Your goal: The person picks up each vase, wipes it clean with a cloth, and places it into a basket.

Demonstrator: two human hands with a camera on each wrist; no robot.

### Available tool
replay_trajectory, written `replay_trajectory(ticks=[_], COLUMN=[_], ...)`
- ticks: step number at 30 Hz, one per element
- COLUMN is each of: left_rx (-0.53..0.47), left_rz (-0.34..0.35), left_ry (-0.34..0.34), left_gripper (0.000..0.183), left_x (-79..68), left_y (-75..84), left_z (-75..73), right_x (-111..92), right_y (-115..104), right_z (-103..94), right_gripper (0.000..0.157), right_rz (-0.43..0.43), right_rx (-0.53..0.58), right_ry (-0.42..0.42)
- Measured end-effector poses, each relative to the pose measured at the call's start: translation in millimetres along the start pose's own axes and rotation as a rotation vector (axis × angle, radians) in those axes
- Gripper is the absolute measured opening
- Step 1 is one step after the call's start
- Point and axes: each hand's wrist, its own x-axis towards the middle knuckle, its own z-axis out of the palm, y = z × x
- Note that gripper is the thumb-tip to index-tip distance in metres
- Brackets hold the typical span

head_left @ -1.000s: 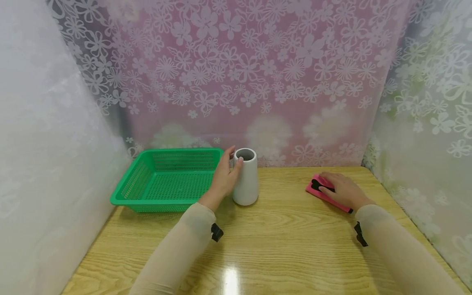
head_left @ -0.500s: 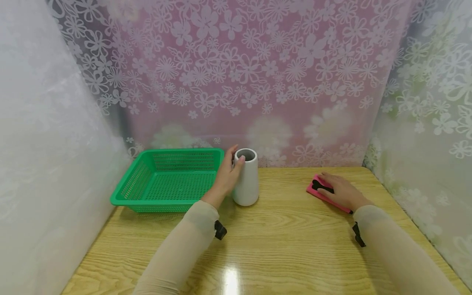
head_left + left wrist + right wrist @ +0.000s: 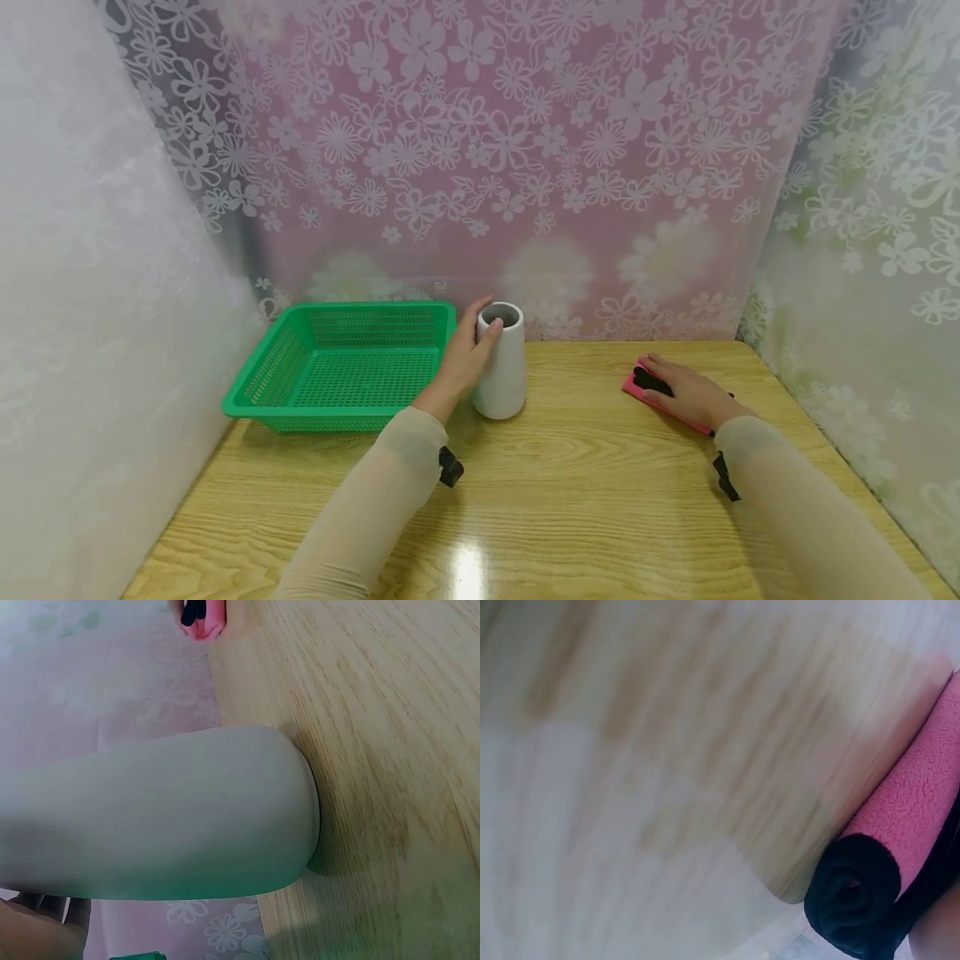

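A tall white vase (image 3: 501, 371) stands upright on the table, right beside a green basket (image 3: 337, 410). My left hand (image 3: 467, 354) grips its upper part from the left, thumb on the near side just below the rim and fingers on the far side. In the left wrist view the vase (image 3: 172, 817) fills the middle, with its base on the wood. Over to the right, my right hand (image 3: 693, 393) holds a rolled pink fleecy cloth (image 3: 633, 386) with black parts. The right wrist view shows the black rolled end (image 3: 853, 889) of that cloth; the palm hides much of the roll.
The wooden table (image 3: 570, 492) has a back edge against a pink floral curtain (image 3: 480, 167). Pale translucent sheets hang at the left (image 3: 112, 292) and right sides. A bright reflection lies near the front.
My left hand has shifted slightly to the right, reaching further round the vase. My right hand has moved a little on the cloth. The vase and basket stay put.
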Motion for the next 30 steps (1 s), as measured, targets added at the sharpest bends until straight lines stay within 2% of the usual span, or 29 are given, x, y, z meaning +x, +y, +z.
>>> replay_trajectory(ticks=[7, 12, 21, 30], left_rx=[-0.029, -0.05, -0.093, -0.097], left_rz=[-0.022, -0.031, -0.034, -0.04], left_ry=[-0.007, -0.004, -0.008, 0.003], left_gripper=[0.051, 0.051, 0.051, 0.05], left_x=[-0.8, -2.6, -1.2, -1.9], left_y=[-1.7, -1.7, -2.4, -6.5], left_z=[-0.9, -0.4, 4.2, 3.9], right_x=[-1, -9, -23, -24], right_y=[-3, -12, -17, -11], right_z=[3.3, 2.0, 2.8, 11.7], right_gripper=[0.079, 0.078, 0.074, 0.073], right_rz=[0.008, 0.017, -0.044, -0.11], right_rx=[-0.031, -0.054, -0.132, -0.17], right_ry=[-0.017, -0.034, -0.02, 0.034])
